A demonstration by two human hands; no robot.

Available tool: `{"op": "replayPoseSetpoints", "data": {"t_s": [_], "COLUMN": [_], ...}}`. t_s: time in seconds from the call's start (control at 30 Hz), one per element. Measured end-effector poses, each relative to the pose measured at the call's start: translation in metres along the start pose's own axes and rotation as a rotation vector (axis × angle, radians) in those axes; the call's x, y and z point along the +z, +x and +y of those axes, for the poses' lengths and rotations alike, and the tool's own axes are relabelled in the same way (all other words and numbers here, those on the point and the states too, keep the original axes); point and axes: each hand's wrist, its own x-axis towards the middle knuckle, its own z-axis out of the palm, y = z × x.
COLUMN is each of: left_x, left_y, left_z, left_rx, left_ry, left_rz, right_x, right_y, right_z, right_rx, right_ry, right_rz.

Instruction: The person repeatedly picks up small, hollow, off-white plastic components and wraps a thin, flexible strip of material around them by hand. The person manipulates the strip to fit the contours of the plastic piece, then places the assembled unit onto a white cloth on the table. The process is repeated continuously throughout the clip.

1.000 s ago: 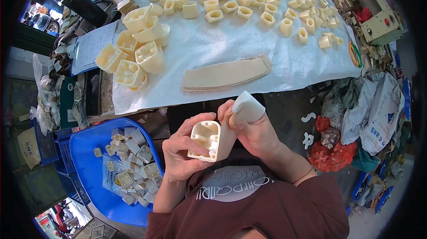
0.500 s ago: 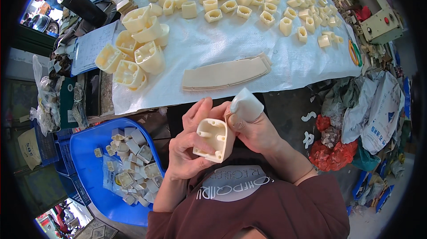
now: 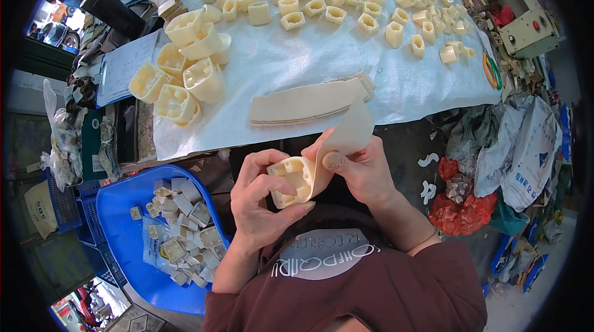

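My left hand [image 3: 252, 199] is closed on a hollow cream plastic shell [image 3: 289, 176], its fingers over the outer wall and one finger reaching into the opening. The open side, with small posts inside, faces up at me. A beige flexible strip [image 3: 354, 133] lies against the shell's right side and bends upward at its free end. My right hand [image 3: 365, 174] pinches this strip beside the shell, thumb on top. Just beyond my hands, a stack of similar curved strips [image 3: 297, 107] lies on the white-covered table [image 3: 216, 137].
Larger cream shells [image 3: 176, 104] are piled at the table's left. Many small cream shells [image 3: 335, 15] stand across the far side. A blue tub [image 3: 136, 270] of pale parts sits at lower left. Plastic bags [image 3: 523, 153] hang at right, near a control box [image 3: 529, 35].
The shell has tilted and shifted slightly up in my left hand. The strip's free end now stands higher and straighter, and my right hand has moved a little to the right.
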Motion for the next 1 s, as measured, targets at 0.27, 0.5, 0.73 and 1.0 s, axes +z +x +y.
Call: {"op": "replayPoseSetpoints", "data": {"t_s": [0.27, 0.5, 0.73, 1.0], "left_x": [-0.008, 0.017, 0.025, 0.001], "left_y": [0.007, 0.005, 0.0, -0.003], "left_z": [0.001, 0.006, 0.002, -0.002], "left_rx": [0.074, 0.001, -0.062, -0.068], "left_ry": [-0.06, 0.079, 0.027, -0.262], "left_rz": [-0.141, 0.086, 0.188, -0.126], "right_x": [0.003, 0.0, 0.001, 0.0], "right_y": [0.001, -0.001, 0.001, 0.002], "right_z": [-0.005, 0.012, 0.01, 0.004], "right_rx": [0.149, -0.019, -0.048, 0.013], "right_ry": [0.102, 0.004, 0.053, 0.155], "right_rz": [-0.04, 0.114, 0.051, -0.089]}}
